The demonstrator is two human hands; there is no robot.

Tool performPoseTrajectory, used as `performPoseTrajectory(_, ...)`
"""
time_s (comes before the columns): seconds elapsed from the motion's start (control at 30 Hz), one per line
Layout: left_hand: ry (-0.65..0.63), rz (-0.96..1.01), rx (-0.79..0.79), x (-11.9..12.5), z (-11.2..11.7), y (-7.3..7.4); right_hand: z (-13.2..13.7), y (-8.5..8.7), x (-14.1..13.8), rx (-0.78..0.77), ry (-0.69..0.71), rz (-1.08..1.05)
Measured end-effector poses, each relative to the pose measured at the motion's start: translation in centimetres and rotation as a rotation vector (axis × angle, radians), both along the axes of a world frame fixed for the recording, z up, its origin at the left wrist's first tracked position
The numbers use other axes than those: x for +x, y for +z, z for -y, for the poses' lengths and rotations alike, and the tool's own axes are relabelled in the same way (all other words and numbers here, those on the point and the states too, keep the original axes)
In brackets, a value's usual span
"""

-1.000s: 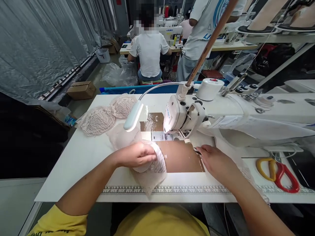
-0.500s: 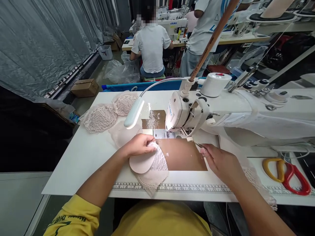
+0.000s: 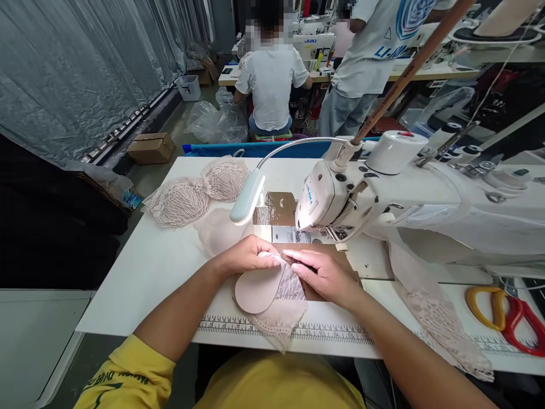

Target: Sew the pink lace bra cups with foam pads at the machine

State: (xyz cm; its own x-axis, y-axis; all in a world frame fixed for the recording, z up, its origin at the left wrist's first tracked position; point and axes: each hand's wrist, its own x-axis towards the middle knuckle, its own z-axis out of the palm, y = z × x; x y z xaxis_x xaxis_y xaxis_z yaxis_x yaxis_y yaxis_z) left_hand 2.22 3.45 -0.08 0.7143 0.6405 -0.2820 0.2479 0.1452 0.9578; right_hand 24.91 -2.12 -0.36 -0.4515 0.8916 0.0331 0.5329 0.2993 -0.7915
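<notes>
My left hand (image 3: 249, 255) is closed in a pinch on the top edge of a pale pink lace bra cup (image 3: 260, 291). A smooth rounded pad face shows on the cup's left, with patterned lace to its right and a lace point hanging over the table's front edge. Close beside it, my right hand (image 3: 317, 274) is closed on a small dark pointed metal tool (image 3: 298, 262), mostly covered by the fingers. The tool's tip is at the lace edge near my left fingertips; whether it touches is unclear. The sewing machine head (image 3: 317, 196) stands just behind both hands.
Lace cups (image 3: 181, 201) and a sheer pale piece (image 3: 219, 230) lie at left. A lamp (image 3: 247, 196) hangs over the table. Scissors (image 3: 504, 318) and a lace strip (image 3: 443, 324) lie at right. A printed ruler (image 3: 332, 334) runs along the front edge. Two people are beyond.
My right hand has moved left with the metal tool, from beside the brown plate to the lace by my left hand. The left hand keeps its pinch. The view has shifted slightly.
</notes>
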Motion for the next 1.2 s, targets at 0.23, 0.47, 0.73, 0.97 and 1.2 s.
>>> performPoseTrajectory(0.23,-0.033,0.082,-0.108,0.4,0.2,-1.0,0.0,-0.4,-1.0,-0.103,-0.040,-0.090)
performPoseTrajectory(0.47,-0.062,0.071,-0.088,0.6,0.4,-1.1,0.1,-0.9,-1.4,-0.107,-0.102,-0.120)
performPoseTrajectory(0.73,-0.048,0.087,-0.062,1.1,0.4,-1.1,-0.2,-2.1,-1.7,-0.302,-0.175,-0.408)
performPoseTrajectory(0.97,-0.221,-0.192,0.151,-1.6,-0.9,1.3,-0.4,-1.2,-0.2,-0.300,-0.089,-0.157)
performPoseTrajectory(1.2,-0.149,-0.097,0.283,0.0,0.3,1.5,-0.6,-1.0,-1.4,-0.330,-0.121,-0.205)
